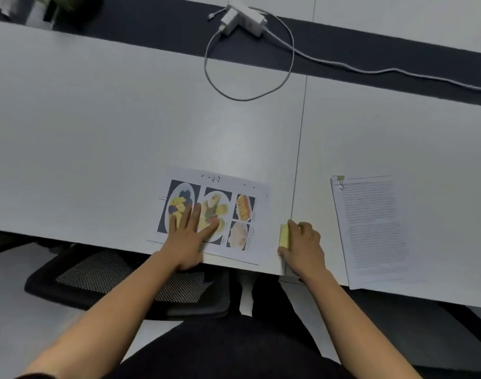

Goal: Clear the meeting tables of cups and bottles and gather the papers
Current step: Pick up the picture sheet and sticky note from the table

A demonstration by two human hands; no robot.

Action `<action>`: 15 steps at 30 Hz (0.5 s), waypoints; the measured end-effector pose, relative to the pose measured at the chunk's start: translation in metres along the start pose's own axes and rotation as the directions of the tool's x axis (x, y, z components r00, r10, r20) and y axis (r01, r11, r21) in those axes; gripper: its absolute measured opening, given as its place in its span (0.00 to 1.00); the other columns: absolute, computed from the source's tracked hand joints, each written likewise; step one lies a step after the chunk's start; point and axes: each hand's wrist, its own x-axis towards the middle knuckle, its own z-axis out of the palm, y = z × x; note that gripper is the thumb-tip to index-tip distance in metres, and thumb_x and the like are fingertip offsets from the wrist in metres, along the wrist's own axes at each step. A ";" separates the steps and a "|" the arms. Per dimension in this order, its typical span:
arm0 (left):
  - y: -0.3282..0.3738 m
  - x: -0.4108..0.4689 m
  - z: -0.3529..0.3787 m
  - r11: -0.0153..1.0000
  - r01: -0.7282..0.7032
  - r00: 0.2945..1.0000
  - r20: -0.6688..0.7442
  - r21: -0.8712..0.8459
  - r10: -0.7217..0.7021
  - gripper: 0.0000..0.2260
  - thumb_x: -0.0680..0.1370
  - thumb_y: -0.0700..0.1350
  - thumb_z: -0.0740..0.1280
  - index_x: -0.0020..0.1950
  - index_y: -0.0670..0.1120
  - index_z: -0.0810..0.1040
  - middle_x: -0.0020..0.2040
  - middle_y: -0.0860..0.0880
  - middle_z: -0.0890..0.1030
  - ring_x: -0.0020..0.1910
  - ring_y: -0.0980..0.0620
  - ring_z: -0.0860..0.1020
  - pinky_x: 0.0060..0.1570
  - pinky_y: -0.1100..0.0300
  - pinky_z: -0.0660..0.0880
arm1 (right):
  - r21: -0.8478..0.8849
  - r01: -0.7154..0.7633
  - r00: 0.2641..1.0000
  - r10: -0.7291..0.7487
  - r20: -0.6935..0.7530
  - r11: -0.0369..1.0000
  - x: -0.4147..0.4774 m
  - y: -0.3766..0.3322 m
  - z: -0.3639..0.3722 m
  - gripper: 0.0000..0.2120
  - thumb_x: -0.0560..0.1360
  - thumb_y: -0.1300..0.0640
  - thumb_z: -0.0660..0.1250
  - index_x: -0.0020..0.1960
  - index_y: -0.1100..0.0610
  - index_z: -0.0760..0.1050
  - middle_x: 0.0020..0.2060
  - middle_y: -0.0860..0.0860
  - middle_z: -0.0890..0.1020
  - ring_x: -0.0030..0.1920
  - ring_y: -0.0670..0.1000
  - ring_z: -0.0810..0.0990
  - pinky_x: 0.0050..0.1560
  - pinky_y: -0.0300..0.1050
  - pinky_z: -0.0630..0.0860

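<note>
Photo sheet (242,212): the left hand (188,231) lies flat on it and hides the near part of the two left food pictures. Scribbles along its far edge are blurred; captions by the small right pictures are too small to read.

Yellow pad (285,236): mostly covered by the curled fingers of the right hand (304,244); only its left face shows.

Print on the clipped document (370,231) is too fine to read.

The cable (288,50) runs off the right edge.

Far left corner: dark shapes (42,9), blurred and cut by the top edge, cannot tell what.

The chair (124,283) is partly hidden under the table (97,132).

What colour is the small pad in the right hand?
Pale yellow; the small rectangular pad gripped by the right hand shows best in the head view.
</note>
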 end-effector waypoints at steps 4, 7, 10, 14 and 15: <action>0.024 -0.012 0.012 0.895 0.161 0.932 -0.235 -0.417 -0.277 0.36 0.74 0.48 0.63 0.80 0.61 0.53 0.80 0.39 0.39 0.79 0.39 0.38 0.74 0.36 0.43 | 0.119 -0.123 0.992 0.126 -0.019 0.985 0.000 0.011 -0.007 0.39 0.68 0.40 0.74 0.73 0.52 0.64 0.64 0.56 0.67 0.63 0.60 0.68 0.48 0.48 0.68; 0.057 -0.019 0.010 0.349 0.250 0.651 -0.110 -0.903 -0.751 0.41 0.75 0.53 0.70 0.81 0.52 0.50 0.81 0.43 0.41 0.79 0.41 0.43 0.75 0.39 0.47 | 0.119 -0.188 0.981 0.193 -0.034 0.975 0.000 0.015 -0.007 0.39 0.65 0.33 0.73 0.67 0.53 0.68 0.60 0.54 0.70 0.62 0.58 0.71 0.48 0.47 0.68; 0.070 -0.007 0.004 -0.350 0.171 0.443 0.389 -0.921 -0.808 0.57 0.68 0.59 0.77 0.81 0.50 0.40 0.81 0.43 0.41 0.79 0.39 0.47 0.75 0.40 0.53 | 0.129 -0.207 0.977 0.213 -0.031 0.970 -0.003 0.015 0.000 0.39 0.66 0.29 0.69 0.67 0.54 0.68 0.60 0.54 0.70 0.62 0.58 0.72 0.48 0.48 0.68; 0.065 0.008 0.006 -0.679 0.127 0.395 0.665 -0.723 -0.634 0.66 0.61 0.61 0.81 0.79 0.52 0.33 0.80 0.41 0.47 0.76 0.39 0.59 0.73 0.43 0.60 | 0.217 -0.137 0.988 0.149 -0.038 0.966 -0.009 0.017 0.009 0.33 0.70 0.35 0.70 0.66 0.54 0.69 0.60 0.53 0.68 0.62 0.57 0.72 0.51 0.47 0.71; 0.064 0.010 0.008 -0.687 0.112 0.398 0.666 -0.718 -0.631 0.66 0.61 0.59 0.82 0.79 0.53 0.33 0.80 0.41 0.50 0.74 0.39 0.62 0.71 0.44 0.63 | 0.222 -0.106 0.992 0.118 -0.038 0.969 -0.010 0.017 0.011 0.31 0.71 0.37 0.71 0.65 0.53 0.69 0.60 0.52 0.68 0.62 0.56 0.72 0.52 0.47 0.72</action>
